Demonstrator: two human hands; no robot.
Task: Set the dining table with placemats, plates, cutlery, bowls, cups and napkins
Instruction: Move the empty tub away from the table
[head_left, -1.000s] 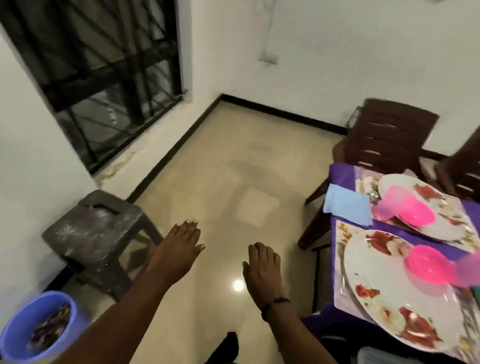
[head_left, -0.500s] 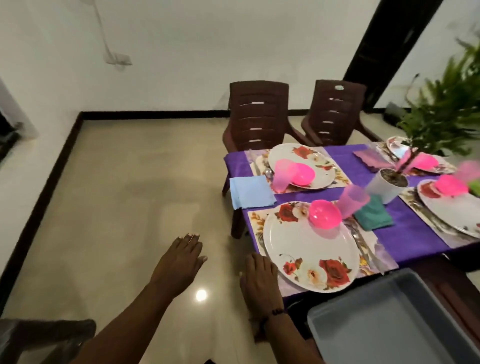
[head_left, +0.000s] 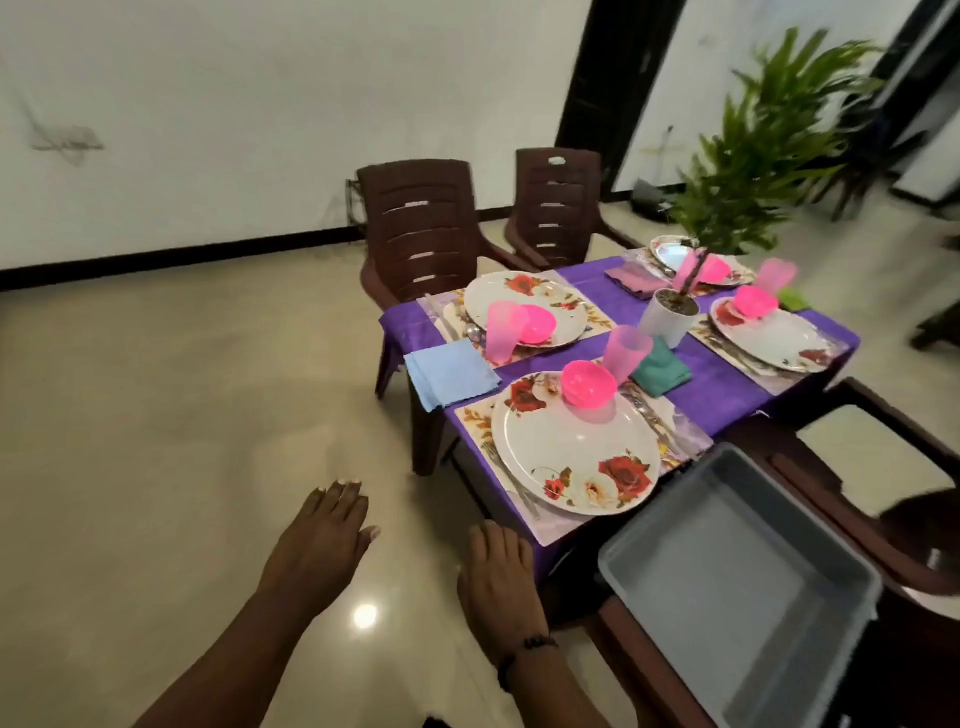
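1. Since a moment ago, more of the purple-clothed table (head_left: 717, 387) has come into view.
2. Left hand (head_left: 319, 540) and right hand (head_left: 498, 571) hover flat, fingers straight, holding nothing.
3. Nearest floral plate (head_left: 571, 457) carries a pink bowl (head_left: 588, 383).

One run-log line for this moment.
left hand open, empty | right hand open, empty | four places laid on table | grey tub empty

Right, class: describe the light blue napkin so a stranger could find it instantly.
Start at the table with the purple cloth. Go to its left edge, between the two nearest floral plates. The light blue napkin lies there, partly overhanging the edge; the other napkins are teal, purple and green, further in.
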